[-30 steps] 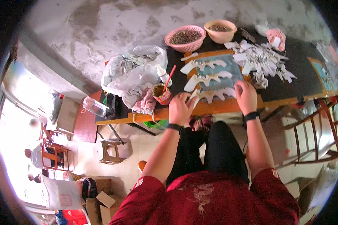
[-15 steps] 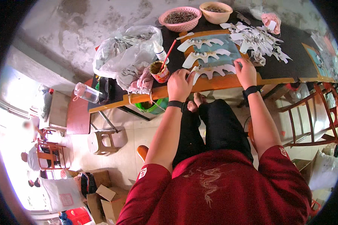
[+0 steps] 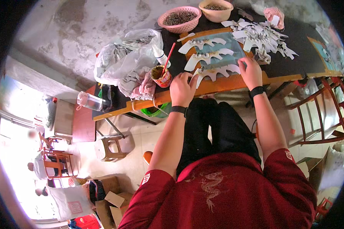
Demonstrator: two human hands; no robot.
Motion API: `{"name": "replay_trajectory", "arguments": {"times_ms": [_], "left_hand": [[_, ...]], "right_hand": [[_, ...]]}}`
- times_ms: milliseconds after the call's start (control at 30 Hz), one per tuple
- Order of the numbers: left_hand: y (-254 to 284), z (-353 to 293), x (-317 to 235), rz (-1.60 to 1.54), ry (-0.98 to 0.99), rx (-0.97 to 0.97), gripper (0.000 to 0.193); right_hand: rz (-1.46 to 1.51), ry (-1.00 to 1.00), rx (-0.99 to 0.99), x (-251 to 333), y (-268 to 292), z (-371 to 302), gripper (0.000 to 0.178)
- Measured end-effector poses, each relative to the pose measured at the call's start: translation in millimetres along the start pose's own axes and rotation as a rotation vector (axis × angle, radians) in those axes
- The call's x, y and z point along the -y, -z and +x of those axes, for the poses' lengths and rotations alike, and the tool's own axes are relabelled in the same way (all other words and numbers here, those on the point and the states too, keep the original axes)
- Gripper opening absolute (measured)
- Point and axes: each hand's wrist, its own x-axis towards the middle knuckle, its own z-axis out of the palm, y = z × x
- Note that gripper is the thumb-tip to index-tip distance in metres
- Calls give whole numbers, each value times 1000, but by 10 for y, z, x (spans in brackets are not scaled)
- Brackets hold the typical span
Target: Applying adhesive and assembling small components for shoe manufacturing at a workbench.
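Nearest me on the table lies a white curved strip with a scalloped edge (image 3: 219,71), its material unclear. My left hand (image 3: 182,89) is closed at the strip's left end, fingers bent and thumb against it. At the other end, my right hand (image 3: 250,72) pinches with thumb and forefinger; the exact contact is too small to make out. Beyond lie two similar strips, a middle one (image 3: 210,56) and a far one (image 3: 200,44), with small dark bits along their scallops. All three rest over a blue-grey sheet (image 3: 237,45) on a brown board.
Many more white strips (image 3: 256,36) are heaped at the back right. A pink basket (image 3: 179,27) and a cream bowl (image 3: 216,13) hold small dark pieces. Left of my left hand stand a tin with a red stick (image 3: 162,81), a white bottle (image 3: 160,57) and a plastic bag (image 3: 114,66).
The view has shifted slightly, and my legs have drawn together, with my feet no longer seen under the table. Both hands stay at the near strip's ends.
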Motion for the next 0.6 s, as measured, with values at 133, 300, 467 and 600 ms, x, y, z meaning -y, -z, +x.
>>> {"name": "replay_trajectory", "arguments": {"times_ms": [133, 300, 467, 600], "left_hand": [[37, 2, 0, -24, 38, 61, 26], [50, -40, -52, -388, 172, -47, 18], [-25, -226, -295, -534, 231, -102, 17], [8, -447, -508, -997, 447, -7, 11]], "right_hand": [[-38, -116, 104, 20, 15, 22, 12], [249, -135, -185, 273, 173, -20, 14], [544, -389, 244, 743, 381, -563, 38], [666, -460, 465, 958, 282, -697, 39]]}}
